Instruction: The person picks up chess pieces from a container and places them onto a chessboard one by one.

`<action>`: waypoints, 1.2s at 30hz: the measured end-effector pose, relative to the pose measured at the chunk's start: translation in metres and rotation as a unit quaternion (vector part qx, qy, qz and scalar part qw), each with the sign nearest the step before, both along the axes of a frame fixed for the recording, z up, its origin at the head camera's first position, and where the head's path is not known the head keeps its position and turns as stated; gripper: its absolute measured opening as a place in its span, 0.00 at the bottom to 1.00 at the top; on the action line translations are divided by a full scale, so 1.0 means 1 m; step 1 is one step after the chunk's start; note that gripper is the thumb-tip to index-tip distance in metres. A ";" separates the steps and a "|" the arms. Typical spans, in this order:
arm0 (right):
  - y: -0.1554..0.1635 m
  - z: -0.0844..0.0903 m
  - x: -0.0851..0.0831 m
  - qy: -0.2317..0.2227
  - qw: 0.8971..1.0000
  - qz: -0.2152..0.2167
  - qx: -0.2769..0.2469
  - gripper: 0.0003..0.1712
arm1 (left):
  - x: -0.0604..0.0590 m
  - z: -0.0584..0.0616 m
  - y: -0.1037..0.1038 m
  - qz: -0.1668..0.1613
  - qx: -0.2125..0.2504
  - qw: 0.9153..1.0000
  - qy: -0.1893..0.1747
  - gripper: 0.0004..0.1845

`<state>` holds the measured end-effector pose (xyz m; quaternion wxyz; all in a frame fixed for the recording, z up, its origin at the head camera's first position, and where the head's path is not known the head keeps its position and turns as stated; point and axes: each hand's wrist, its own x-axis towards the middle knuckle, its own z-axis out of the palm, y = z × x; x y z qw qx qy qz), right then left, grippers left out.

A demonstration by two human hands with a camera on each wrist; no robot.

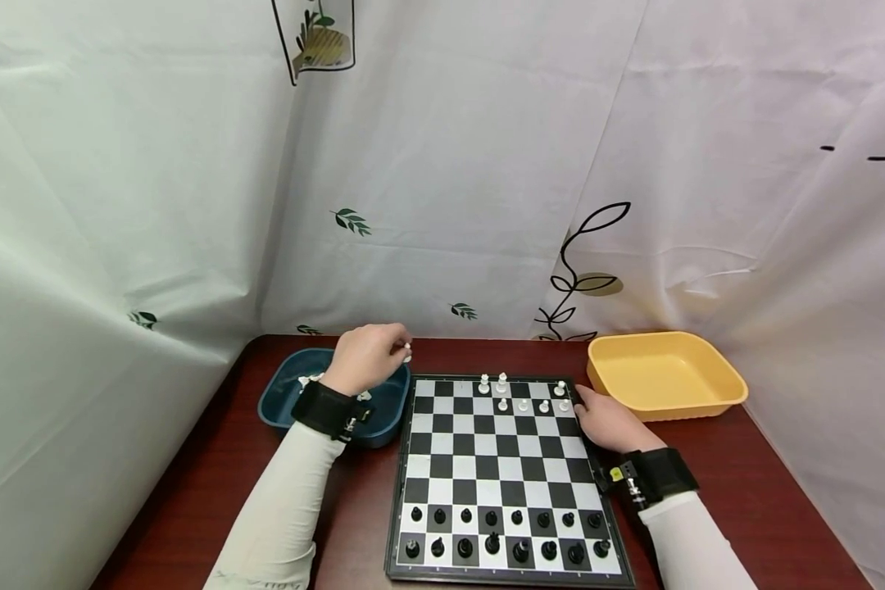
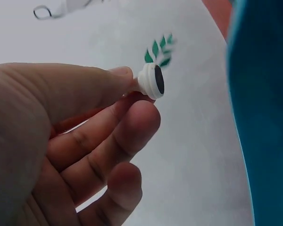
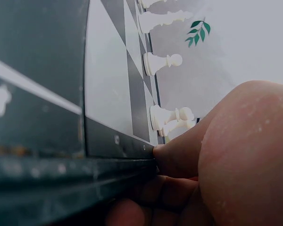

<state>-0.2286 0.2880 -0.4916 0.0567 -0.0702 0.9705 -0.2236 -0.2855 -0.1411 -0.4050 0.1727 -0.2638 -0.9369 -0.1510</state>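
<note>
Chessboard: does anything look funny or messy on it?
Nothing is knocked over or broken. The chessboard just looks lopsided: both black rows are full, but only a few white pieces stand at the far edge. More white ones lie in the blue tub, and the left hand pinches one.

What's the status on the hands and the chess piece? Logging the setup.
Left hand pinches white chess piece above blue bin. Right hand grips chessboard edge. Far left squares bare, nothing in the way.
</note>
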 end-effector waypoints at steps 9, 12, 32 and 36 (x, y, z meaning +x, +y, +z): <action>-0.001 0.001 0.001 0.008 1.000 -0.005 0.000 0.31 | 0.001 0.001 0.043 -0.041 -0.032 0.999 -0.004 0.04; -0.001 0.002 0.001 0.000 1.000 -0.010 -0.003 0.31 | 0.002 0.002 0.054 -0.052 -0.037 0.998 -0.013 0.05; -0.003 0.004 0.000 -0.014 1.000 -0.011 0.005 0.32 | -0.008 -0.017 0.113 -0.117 -0.035 0.992 -0.044 0.07; -0.004 0.004 0.001 -0.010 1.000 -0.009 0.001 0.31 | -0.009 -0.019 0.122 -0.128 -0.030 0.990 -0.048 0.08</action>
